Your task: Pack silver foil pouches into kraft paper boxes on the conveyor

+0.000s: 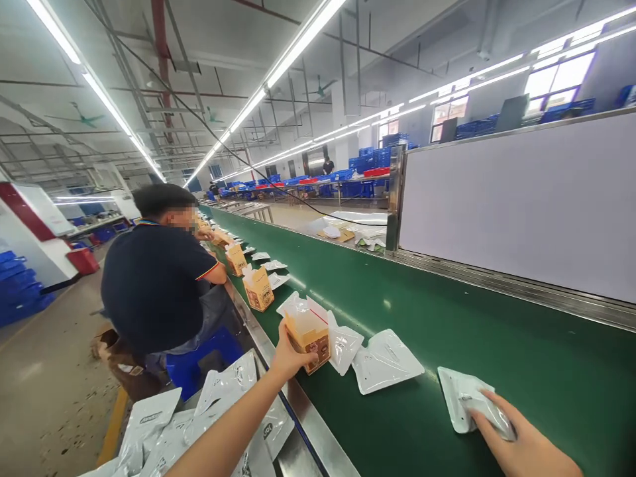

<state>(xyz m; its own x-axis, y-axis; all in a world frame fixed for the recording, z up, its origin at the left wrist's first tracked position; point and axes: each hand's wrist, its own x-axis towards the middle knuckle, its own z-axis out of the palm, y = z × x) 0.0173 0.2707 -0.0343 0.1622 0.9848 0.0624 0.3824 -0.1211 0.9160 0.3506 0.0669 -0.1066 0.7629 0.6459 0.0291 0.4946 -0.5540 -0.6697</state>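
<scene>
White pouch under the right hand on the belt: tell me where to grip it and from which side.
Grip the white pouch by its near right edge, coming from above with the right hand. It lies flat on the green belt, so pinch that edge; its left part is bare.

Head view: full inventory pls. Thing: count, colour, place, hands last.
belt: one, green, runs from front right toward far left
held box: one, tan, open top, on the belt's near edge in the left hand
other boxes: at least two, tan, further up the belt
pouches on belt: several, white, flat, beside the boxes
pouch stack: a pile, white, off the belt at lower left
co-worker: one, dark shirt, seated on a blue stool by the belt
panel: one, white, behind the belt at right
crates: many, blue, stacked far back
left hand: grips the held box
right hand: fingers on a white pouch
</scene>
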